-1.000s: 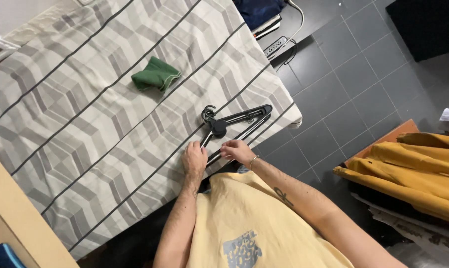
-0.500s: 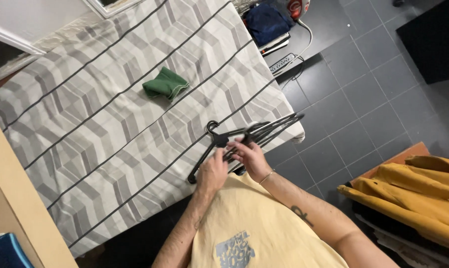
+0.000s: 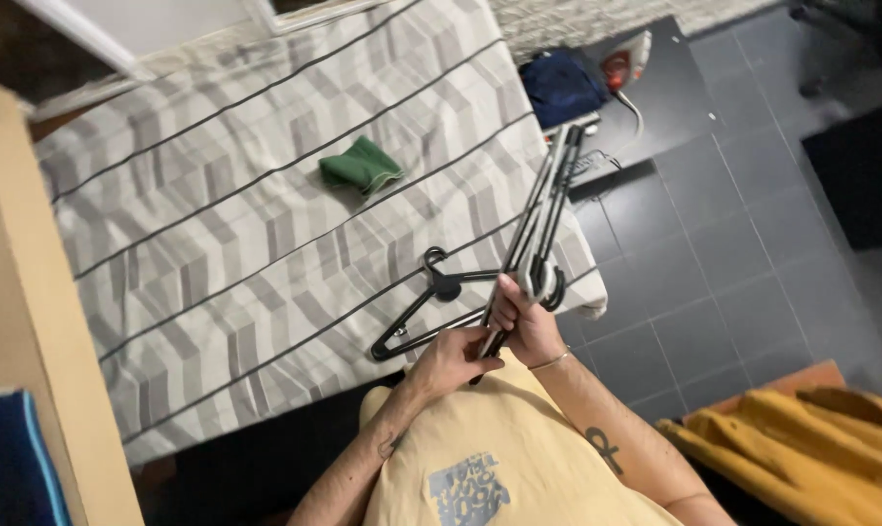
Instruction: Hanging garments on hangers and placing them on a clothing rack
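My right hand (image 3: 524,317) grips a bunch of black clothes hangers (image 3: 546,214), lifted off the bed and standing nearly upright. My left hand (image 3: 451,358) touches the lower end of that bunch at the bed's near edge. One more black hanger (image 3: 431,310) lies flat on the grey patterned bedspread (image 3: 217,244), just left of my hands. A folded green cloth (image 3: 361,166) rests farther up the bed. A yellow shirt with a blue print (image 3: 480,468) covers my front.
A dark blue bag (image 3: 561,86) and a clothes iron (image 3: 628,64) sit on the dark tiled floor (image 3: 714,244) beyond the bed's corner. Mustard-yellow fabric (image 3: 802,438) lies at the lower right. A wooden panel (image 3: 41,321) runs along the left edge.
My right hand has raised the bunch of hangers from lying on the bed to nearly upright. One hanger stays on the bedspread. The camera view has shifted.
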